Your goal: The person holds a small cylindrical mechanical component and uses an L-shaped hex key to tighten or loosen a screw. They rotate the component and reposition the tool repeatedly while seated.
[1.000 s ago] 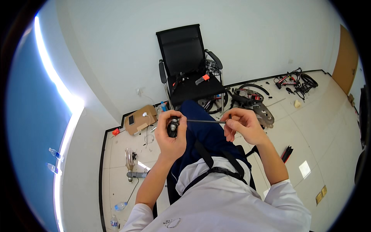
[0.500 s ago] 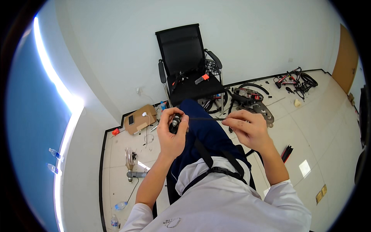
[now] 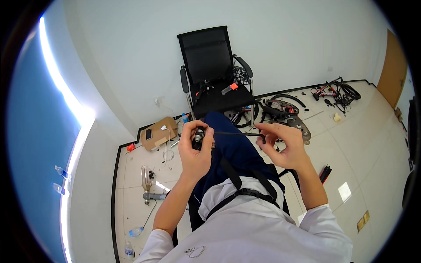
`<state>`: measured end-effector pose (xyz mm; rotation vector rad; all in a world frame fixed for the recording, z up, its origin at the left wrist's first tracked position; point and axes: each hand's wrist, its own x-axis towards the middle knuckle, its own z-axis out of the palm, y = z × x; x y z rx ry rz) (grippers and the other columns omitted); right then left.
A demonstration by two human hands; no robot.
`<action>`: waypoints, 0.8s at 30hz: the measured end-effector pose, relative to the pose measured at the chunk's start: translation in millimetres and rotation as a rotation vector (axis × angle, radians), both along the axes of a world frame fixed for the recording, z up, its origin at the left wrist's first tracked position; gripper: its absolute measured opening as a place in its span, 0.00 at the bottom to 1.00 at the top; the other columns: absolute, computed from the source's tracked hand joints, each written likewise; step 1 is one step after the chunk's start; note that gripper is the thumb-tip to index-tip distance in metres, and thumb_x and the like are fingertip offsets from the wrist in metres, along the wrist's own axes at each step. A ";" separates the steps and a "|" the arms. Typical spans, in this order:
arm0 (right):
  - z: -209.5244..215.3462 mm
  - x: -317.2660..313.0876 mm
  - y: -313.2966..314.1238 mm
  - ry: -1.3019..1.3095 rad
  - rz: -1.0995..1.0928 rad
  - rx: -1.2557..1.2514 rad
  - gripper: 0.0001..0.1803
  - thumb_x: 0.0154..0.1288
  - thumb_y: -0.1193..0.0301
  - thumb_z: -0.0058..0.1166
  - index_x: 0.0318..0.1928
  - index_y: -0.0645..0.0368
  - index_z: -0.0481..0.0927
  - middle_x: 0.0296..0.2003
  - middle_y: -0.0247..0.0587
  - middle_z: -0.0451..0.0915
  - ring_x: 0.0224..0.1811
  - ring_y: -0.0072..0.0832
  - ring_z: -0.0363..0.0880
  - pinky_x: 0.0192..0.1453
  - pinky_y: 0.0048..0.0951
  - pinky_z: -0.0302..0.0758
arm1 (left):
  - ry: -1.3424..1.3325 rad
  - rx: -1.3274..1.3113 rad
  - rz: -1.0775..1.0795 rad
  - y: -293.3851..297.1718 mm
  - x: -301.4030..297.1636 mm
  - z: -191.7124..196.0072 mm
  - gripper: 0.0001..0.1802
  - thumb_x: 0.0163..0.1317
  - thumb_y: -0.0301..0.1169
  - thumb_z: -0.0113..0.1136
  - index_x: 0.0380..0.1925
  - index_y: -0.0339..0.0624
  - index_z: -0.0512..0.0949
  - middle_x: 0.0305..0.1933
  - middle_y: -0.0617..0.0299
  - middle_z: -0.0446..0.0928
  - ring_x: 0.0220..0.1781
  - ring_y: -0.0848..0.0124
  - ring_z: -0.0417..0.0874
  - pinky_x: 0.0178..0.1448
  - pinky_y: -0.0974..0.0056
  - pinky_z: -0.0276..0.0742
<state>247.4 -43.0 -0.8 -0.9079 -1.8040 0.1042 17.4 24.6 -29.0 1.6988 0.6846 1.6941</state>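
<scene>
My left hand (image 3: pixel 196 155) is closed around a small black and silver cylindrical bike part (image 3: pixel 199 135), largely hidden by the fingers. From that part a long dark hex key (image 3: pixel 237 133) reaches rightward above my thigh, its short bent end pointing down. Beside the bent end is my right hand (image 3: pixel 287 144), thumb and forefinger spread apart around it. Whether a fingertip still touches the key is hard to see. How the key's far tip sits in the part is hidden behind my left thumb.
A black chair (image 3: pixel 223 103) with tools on its seat stands ahead by the wall. Bike parts (image 3: pixel 283 107) lie to its right. On the left floor are a cardboard piece (image 3: pixel 160 142) with a phone, a metal bike part (image 3: pixel 149 188) and a bottle (image 3: pixel 136 231).
My right thumb and forefinger have parted from their pinch on the hex key, and its bent end has come into sight, turned downward. My left hand stays in about the same place.
</scene>
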 end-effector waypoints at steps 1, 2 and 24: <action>-1.6 2.0 -0.6 0.005 0.026 -0.005 0.17 0.56 0.78 0.65 0.49 0.60 0.85 0.30 0.35 0.84 0.23 0.21 0.78 0.28 0.22 0.74 | -0.016 0.009 0.009 0.7 0.3 -1.3 0.07 0.68 0.22 0.59 0.43 0.36 0.72 0.32 0.64 0.74 0.29 0.80 0.75 0.35 0.74 0.71; -2.6 4.0 -0.9 0.009 0.052 -0.011 0.17 0.57 0.77 0.65 0.49 0.61 0.85 0.29 0.35 0.84 0.23 0.20 0.77 0.28 0.21 0.74 | -0.033 0.019 0.017 1.2 0.5 -2.1 0.08 0.67 0.22 0.60 0.42 0.36 0.72 0.31 0.65 0.74 0.28 0.82 0.75 0.34 0.75 0.71; -5.0 9.4 11.8 -0.031 0.044 0.157 0.15 0.59 0.85 0.55 0.46 0.64 0.83 0.35 0.38 0.86 0.25 0.18 0.81 0.32 0.17 0.77 | -0.041 0.024 -0.044 0.5 -1.1 4.4 0.08 0.66 0.20 0.60 0.42 0.36 0.72 0.32 0.64 0.75 0.28 0.81 0.75 0.34 0.75 0.71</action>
